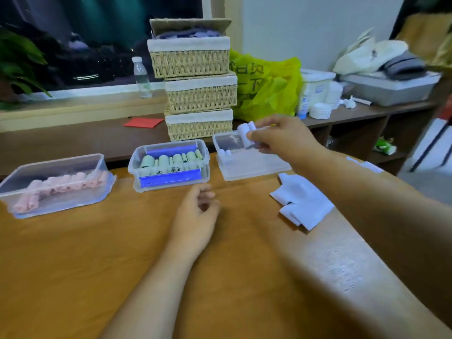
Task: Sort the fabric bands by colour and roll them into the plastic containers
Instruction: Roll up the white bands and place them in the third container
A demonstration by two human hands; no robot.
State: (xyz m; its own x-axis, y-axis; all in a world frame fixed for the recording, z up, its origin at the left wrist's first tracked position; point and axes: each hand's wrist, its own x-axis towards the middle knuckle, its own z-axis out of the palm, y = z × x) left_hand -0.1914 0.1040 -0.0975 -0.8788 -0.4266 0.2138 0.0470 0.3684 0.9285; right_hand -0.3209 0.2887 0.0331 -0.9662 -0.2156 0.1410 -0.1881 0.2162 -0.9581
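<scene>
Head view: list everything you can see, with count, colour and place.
table: one, brown, foreground.
left container: one, clear, table's far left.
pink rolls: several, pink, in left container.
middle container: one, clear with blue clips, centre.
green rolls: several, pale green, in middle container.
right container: one, clear, table's far right.
white rolls: a few, white, in right container.
held roll: one, white, above right container.
flat bands: small pile, white, on table at right.
baskets: three, wicker, stacked behind the containers.
bottle: one, clear, on the sill.
red sheet: one, red, left of baskets.
bag: one, yellow-green, right of baskets.
plant: one, green, far left.
left hand: empty, loosely curled, over table.
right hand: grips held roll.
</scene>
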